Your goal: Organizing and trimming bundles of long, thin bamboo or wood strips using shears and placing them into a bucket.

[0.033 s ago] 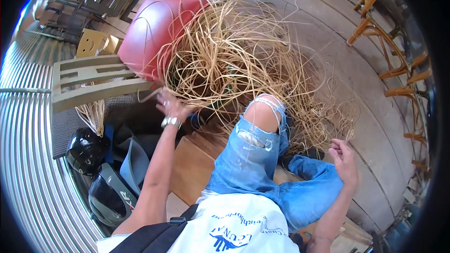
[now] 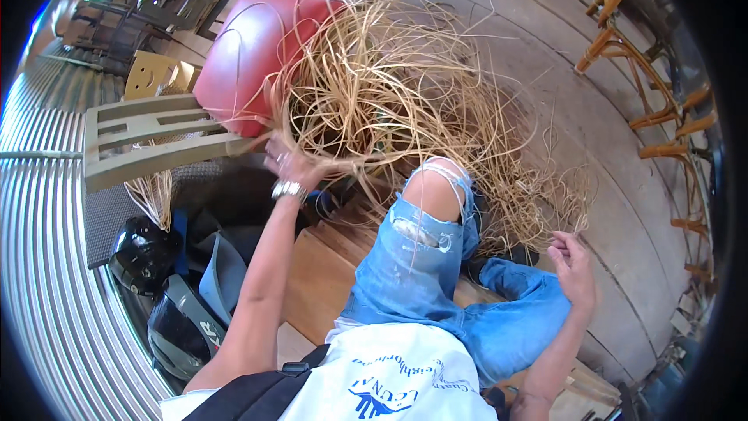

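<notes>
A big tangled heap of pale, cane-like strands (image 2: 374, 93) spreads over the floor and against a chair with a red cushioned seat (image 2: 253, 54). At the heap's left edge, my left hand (image 2: 292, 165) touches several strands below the seat. Its fingers are blurred but look apart, and strands cross in front of the palm. My right hand (image 2: 575, 269) hovers beside my bent knee, right of the heap's lower end. Its fingers are loosely curved, the thumb is apart, and I see nothing in it.
The chair's slatted back (image 2: 156, 136) juts left over dark helmets (image 2: 140, 253) beside a corrugated metal wall (image 2: 47, 265). A small bundle of strands (image 2: 153, 199) hangs below the slats. Wooden-framed chairs (image 2: 623, 54) line the right side. A wooden board (image 2: 315, 273) lies by my legs.
My left hand has moved slightly up and right, and the strands beside it have shifted upward. The chair has shifted slightly left. My right hand has stayed almost still.
</notes>
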